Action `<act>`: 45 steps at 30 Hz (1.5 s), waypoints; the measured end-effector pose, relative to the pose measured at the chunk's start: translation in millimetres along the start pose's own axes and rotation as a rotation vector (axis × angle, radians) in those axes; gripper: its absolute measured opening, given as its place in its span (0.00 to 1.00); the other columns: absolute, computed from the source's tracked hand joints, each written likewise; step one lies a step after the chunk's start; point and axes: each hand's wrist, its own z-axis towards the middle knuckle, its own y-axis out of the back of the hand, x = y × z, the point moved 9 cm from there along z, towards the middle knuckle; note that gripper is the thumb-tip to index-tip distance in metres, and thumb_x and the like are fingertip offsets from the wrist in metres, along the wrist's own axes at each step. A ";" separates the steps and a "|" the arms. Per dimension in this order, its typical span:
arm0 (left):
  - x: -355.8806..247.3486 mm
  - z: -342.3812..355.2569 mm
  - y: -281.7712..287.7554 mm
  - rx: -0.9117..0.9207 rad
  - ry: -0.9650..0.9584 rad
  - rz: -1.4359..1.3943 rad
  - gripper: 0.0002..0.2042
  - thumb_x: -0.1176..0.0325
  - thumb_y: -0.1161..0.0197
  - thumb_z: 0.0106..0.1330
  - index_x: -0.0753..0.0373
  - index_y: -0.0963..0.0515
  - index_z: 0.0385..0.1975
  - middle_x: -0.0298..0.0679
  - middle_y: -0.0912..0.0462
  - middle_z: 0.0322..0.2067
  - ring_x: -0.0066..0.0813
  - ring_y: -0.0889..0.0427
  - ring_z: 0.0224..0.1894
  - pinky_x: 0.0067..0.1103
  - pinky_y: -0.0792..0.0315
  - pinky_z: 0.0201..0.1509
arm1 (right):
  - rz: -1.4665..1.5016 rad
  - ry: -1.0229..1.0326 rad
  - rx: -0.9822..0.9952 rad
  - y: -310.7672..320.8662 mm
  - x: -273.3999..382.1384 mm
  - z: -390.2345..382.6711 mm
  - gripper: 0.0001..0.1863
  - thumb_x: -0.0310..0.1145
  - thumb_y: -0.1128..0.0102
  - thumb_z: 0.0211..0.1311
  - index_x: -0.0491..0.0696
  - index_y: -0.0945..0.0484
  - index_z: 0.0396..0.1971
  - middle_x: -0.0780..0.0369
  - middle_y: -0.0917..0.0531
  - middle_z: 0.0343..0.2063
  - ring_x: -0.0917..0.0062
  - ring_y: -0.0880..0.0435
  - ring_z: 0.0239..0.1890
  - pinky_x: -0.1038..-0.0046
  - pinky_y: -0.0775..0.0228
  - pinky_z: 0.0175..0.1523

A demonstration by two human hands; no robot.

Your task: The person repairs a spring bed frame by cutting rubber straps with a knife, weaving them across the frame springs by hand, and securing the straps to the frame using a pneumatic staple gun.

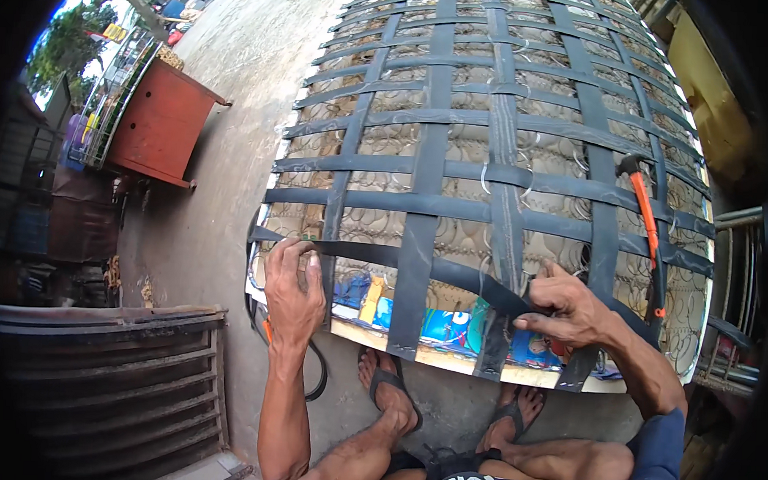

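A large frame with a wooden edge (368, 334) lies before me, filled with coil springs (465, 226) and overlaid by a lattice of black rubber straps (463, 207). Along the near edge one black strap (362, 252) runs crosswise, passing over and under the lengthwise ones. My left hand (294, 283) has its fingers closed on this strap near the frame's left side. At the right, my right hand (568, 306) pinches the same strap between thumb and fingers, where it curves slightly slack. A hammer (645, 207) with an orange handle rests on the straps beyond my right hand.
A loose black strap end (320, 377) hangs by the frame's near left corner. Slatted metal panel (108, 383) stands at lower left, and a red cabinet (164, 122) farther back. Tubular metal racks (737, 295) crowd the right side. My sandalled feet (387, 388) are below the near edge.
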 end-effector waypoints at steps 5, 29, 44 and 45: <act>104.6 -14.9 -5.4 0.090 0.103 0.058 0.19 0.70 0.40 0.68 0.62 0.25 0.59 0.51 0.26 0.57 0.52 0.28 0.61 0.39 0.34 0.66 | -0.228 -0.219 0.072 -1.2 6.0 21.0 0.25 0.51 0.36 0.63 0.44 0.24 0.19 0.57 0.30 0.14 0.58 0.32 0.23 0.59 0.37 0.44; 122.3 50.2 -62.9 -0.137 -0.043 0.554 0.13 0.61 0.45 0.73 0.66 0.22 0.39 0.47 0.21 0.40 0.49 0.24 0.47 0.42 0.34 0.51 | -0.551 -0.473 -0.390 69.5 -1.3 -86.3 0.20 0.44 0.36 0.65 0.45 0.21 0.49 0.53 0.24 0.38 0.56 0.21 0.43 0.59 0.28 0.49; 121.3 58.4 -92.8 -0.077 -0.045 0.089 0.13 0.65 0.48 0.73 0.69 0.27 0.47 0.54 0.26 0.45 0.56 0.27 0.51 0.42 0.34 0.56 | -0.988 -0.593 -0.480 121.2 12.2 -213.1 0.22 0.45 0.39 0.68 0.49 0.23 0.15 0.58 0.20 0.14 0.64 0.18 0.18 0.62 0.30 0.24; 107.9 60.3 -98.9 -0.072 -0.044 0.108 0.12 0.67 0.47 0.72 0.70 0.26 0.45 0.54 0.25 0.45 0.56 0.26 0.50 0.42 0.34 0.56 | -1.014 -0.579 -0.498 124.3 11.4 -211.4 0.23 0.47 0.39 0.68 0.49 0.23 0.16 0.58 0.21 0.14 0.62 0.19 0.18 0.60 0.32 0.24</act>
